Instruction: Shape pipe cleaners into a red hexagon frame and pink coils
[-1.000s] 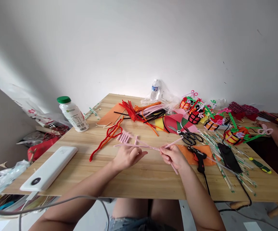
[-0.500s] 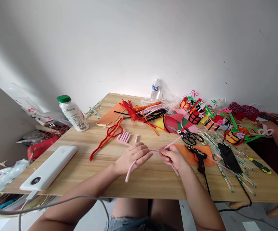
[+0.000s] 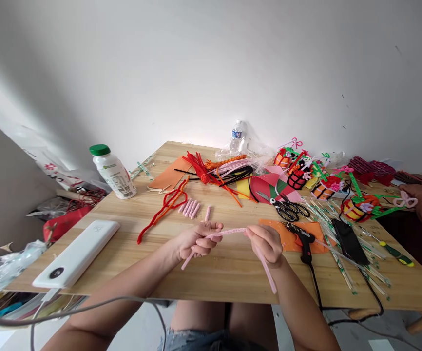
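A pink pipe cleaner (image 3: 233,231) stretches between my two hands above the near middle of the table, its middle part looking twisted. My left hand (image 3: 201,240) grips it, with a loose end sticking out toward the lower left. The fingers of my right hand (image 3: 265,240) pinch the other side, and a tail hangs down below the palm. Just beyond my left hand lie several short pink twisted coils (image 3: 189,208), with one more pink piece (image 3: 208,213) standing apart. A red pipe cleaner (image 3: 150,226) and an orange one lie to the left of the coils.
Scissors (image 3: 287,208), a glue gun (image 3: 305,241) on orange felt, a phone (image 3: 348,240) and a screwdriver (image 3: 395,253) lie right. Decorated small baskets (image 3: 326,187) stand behind. A power bank (image 3: 77,253) and white bottle (image 3: 113,173) are left. Another person's hand (image 3: 421,197) shows far right.
My hands have turned and moved slightly apart, showing more of the twisted pink pipe cleaner between them. The right-hand tail now hangs lower. The view has shifted slightly.
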`<control>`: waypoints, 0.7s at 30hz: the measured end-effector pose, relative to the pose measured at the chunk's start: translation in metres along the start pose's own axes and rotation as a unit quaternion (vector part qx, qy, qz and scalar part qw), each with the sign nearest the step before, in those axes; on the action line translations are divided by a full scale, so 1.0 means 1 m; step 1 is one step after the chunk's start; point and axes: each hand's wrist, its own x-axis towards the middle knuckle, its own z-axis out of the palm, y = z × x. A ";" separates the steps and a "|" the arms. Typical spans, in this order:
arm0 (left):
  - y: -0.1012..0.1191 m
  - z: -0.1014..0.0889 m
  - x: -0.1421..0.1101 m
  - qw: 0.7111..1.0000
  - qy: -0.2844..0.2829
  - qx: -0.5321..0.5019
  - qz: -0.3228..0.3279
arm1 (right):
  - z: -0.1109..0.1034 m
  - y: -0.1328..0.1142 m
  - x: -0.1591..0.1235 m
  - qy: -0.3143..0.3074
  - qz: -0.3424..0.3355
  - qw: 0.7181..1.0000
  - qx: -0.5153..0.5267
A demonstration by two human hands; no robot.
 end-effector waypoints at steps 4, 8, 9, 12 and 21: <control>-0.005 0.002 -0.003 0.966 0.046 0.215 0.139 | 0.002 0.000 0.011 0.047 0.204 0.972 0.107; -0.004 -0.004 -0.004 0.748 0.165 0.600 0.230 | 0.000 0.004 0.018 -0.010 0.376 0.888 0.264; -0.004 -0.007 -0.003 0.664 0.191 0.682 0.240 | 0.000 0.005 0.018 -0.024 0.393 0.875 0.281; -0.008 -0.013 0.001 0.456 0.224 0.833 0.220 | 0.000 0.003 0.017 -0.050 0.414 0.855 0.309; -0.016 -0.006 -0.001 0.222 0.325 0.855 0.337 | 0.005 0.001 0.016 -0.024 0.437 0.848 0.300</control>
